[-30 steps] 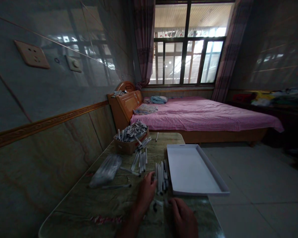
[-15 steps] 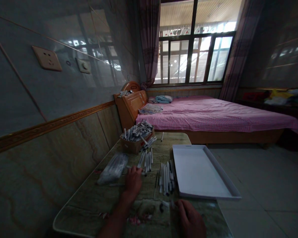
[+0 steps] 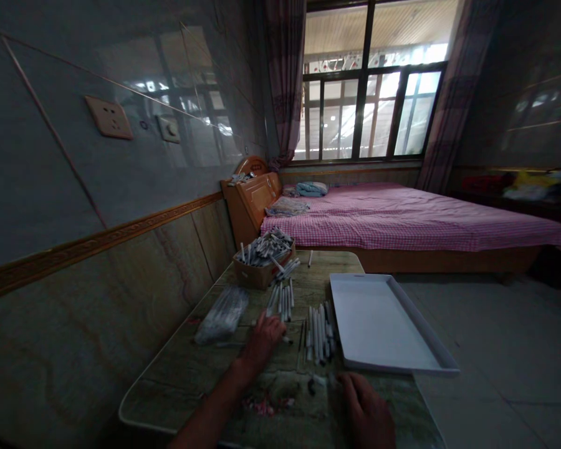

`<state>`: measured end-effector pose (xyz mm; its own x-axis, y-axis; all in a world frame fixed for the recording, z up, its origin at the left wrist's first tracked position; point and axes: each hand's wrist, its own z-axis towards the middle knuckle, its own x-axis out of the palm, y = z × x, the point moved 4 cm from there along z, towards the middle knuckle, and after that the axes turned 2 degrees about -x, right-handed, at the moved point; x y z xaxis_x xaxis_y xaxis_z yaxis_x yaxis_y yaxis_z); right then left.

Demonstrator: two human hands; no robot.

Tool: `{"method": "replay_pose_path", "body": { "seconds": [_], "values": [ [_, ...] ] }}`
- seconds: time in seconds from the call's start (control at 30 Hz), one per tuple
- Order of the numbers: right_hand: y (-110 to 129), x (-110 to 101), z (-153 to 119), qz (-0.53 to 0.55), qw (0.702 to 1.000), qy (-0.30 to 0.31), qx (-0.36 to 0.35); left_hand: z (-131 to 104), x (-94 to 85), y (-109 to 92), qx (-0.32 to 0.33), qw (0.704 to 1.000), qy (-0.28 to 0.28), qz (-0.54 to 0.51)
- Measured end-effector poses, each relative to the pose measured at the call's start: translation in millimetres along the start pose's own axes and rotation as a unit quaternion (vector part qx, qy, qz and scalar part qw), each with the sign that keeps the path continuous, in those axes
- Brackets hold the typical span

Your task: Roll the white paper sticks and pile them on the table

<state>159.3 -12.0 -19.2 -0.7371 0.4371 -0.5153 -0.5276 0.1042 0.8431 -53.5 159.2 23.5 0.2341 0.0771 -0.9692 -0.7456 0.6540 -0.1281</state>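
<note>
My left hand [image 3: 265,337] is curled palm-down over a pen lying on the table, whose dark end [image 3: 287,340] sticks out on the right. Just beyond its fingers lies a small row of white pens [image 3: 286,301]. My right hand [image 3: 368,408] is closed near the front edge, thumb and fingers pinched on something blurred and greyish that I cannot make out. Left of those fingertips is a small white and black piece [image 3: 312,385]. A neat group of pens [image 3: 318,337] lies between the hands, beside the white tray [image 3: 383,324].
A cardboard box [image 3: 255,275] heaped with pens stands at the table's far left, against the wall. In front of it lies a clear plastic bag [image 3: 222,315]. The tray overhangs the table's right edge. A bed [image 3: 402,218] with a pink checked cover is beyond.
My left hand has shifted slightly right and nearer the pens, the pen beneath it moving along. My right hand stays in about the same spot. The whole view has shifted a little.
</note>
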Motion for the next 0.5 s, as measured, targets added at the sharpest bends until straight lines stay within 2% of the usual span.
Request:
{"method": "replay_pose_path", "body": {
  "seconds": [0.1,0.17,0.27,0.33,0.4,0.5],
  "values": [
    [7,-2,-1,-0.003,0.999,0.011,-0.041,-8,1.8,-6,0.008,1.000,-0.001,0.001],
    [18,0,-5,-0.030,0.993,0.044,-0.104,-11,0.6,-8,0.010,1.000,-0.003,0.002],
    [36,13,-16,-0.114,0.962,0.115,-0.222,-15,-3.2,-11,0.011,1.000,-0.010,-0.001],
    [44,24,-20,-0.175,0.938,0.136,-0.266,-21,-7.0,-14,0.017,0.999,-0.034,-0.018],
    [49,31,-19,-0.212,0.928,0.132,-0.276,-30,-10.6,-19,0.028,0.996,-0.064,-0.048],
    [49,35,-10,-0.216,0.934,0.108,-0.263,-46,-12.1,-27,0.039,0.992,-0.085,-0.086]
  ]
}}
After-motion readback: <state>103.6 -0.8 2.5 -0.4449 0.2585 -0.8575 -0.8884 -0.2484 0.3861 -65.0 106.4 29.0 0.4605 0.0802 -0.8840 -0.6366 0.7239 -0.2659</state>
